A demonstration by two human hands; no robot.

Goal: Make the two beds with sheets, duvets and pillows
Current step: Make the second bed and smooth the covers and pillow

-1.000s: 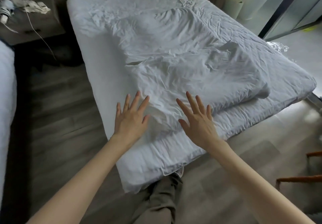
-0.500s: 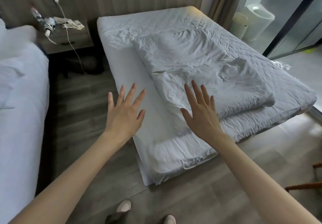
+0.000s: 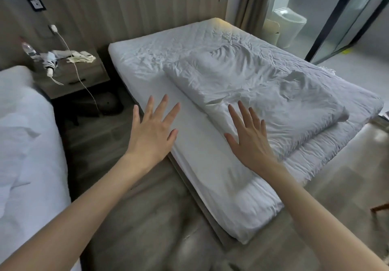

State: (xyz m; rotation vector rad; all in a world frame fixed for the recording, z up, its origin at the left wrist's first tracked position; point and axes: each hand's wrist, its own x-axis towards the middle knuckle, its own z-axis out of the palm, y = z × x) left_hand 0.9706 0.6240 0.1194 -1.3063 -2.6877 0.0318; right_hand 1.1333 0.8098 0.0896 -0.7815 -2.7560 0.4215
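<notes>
Since earlier frame: both hands drawn back from folded duvet (image 3: pixel 263 93), viewpoint further off. Duvet lies on mattress (image 3: pixel 143 66), ahead and right of hands, long axis along bed length. Right hand (image 3: pixel 249 139) nearer, over duvet's near edge; left hand (image 3: pixel 152 132) over bare sheet at bedside. Both flat, fingers spread, apart, gripping nothing; contact unclear.
</notes>
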